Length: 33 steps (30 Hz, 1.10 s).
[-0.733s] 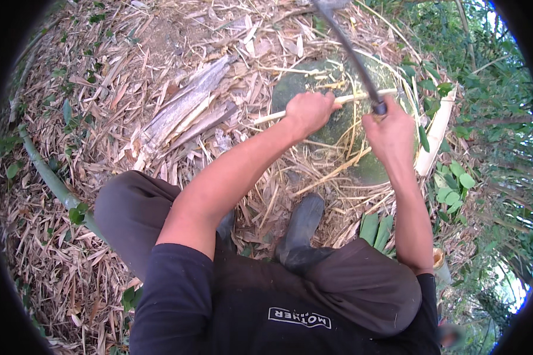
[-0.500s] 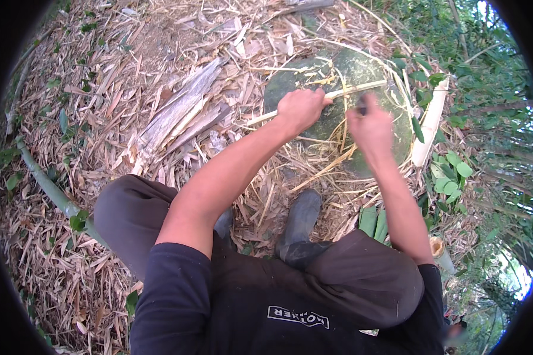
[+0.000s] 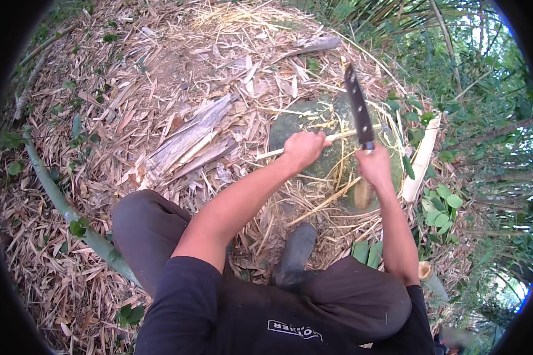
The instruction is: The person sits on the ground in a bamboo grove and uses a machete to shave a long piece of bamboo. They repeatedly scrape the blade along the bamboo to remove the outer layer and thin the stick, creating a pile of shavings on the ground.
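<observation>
My left hand [image 3: 305,149] is closed around a pale, slender wooden strip [image 3: 340,136], which lies slantwise over a mossy stone [image 3: 285,131]. One end of the strip sticks out to the left of my fist; the other runs right, behind the knife. My right hand [image 3: 374,167] grips the handle of a knife [image 3: 359,107]. Its dark blade, with a row of holes, points up and away, crossing over the strip in view. Whether blade and strip touch, I cannot tell. Thin yellowish shavings [image 3: 339,168] are scattered on the stone.
Weathered split wood [image 3: 189,137] lies left of the stone, a pale wood slab [image 3: 422,157] right of it. A green pole [image 3: 65,207] crosses the left side. My boot [image 3: 297,248] is close to the stone. Dense greenery borders the right; dry leaves cover the ground.
My right hand and the knife were blurred beside the strip; now the blade shows clearly, pointing away. The whole scene sits lower as the view has tilted up. My left hand keeps its grip.
</observation>
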### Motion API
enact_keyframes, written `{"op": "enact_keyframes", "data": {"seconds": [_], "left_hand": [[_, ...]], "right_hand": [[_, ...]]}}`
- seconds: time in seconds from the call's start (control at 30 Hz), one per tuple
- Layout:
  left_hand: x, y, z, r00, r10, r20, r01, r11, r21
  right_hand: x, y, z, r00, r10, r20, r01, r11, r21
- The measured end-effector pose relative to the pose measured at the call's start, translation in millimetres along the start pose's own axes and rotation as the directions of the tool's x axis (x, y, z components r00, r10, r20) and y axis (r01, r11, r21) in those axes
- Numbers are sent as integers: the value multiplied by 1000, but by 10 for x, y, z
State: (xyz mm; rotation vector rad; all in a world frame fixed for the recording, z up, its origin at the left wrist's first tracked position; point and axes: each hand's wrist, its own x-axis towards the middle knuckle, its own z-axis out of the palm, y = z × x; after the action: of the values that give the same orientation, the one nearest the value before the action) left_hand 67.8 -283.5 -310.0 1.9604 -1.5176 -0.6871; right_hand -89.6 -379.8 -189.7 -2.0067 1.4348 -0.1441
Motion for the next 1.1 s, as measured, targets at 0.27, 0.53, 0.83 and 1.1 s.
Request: {"op": "enact_keyframes", "data": {"seconds": [0.27,0.53,0.83,1.1], "left_hand": [[-99,-74,-33,998,-20,-59,22,999,26],[-21,-82,46,997,-46,-60,47,999,18],[-50,7,-76,989,-129,69,135,987,-91],[43,-154,11,974,-194,115,220,933,-284]], "right_hand": [[-314,-336,159,840,-481,-251,443,875,-197],[-1,176,241,976,-194,100,218,845,-488],[240,194,26,975,-77,209,141,941,-309],[-540,426,243,983,-111,-144,135,977,167]]}}
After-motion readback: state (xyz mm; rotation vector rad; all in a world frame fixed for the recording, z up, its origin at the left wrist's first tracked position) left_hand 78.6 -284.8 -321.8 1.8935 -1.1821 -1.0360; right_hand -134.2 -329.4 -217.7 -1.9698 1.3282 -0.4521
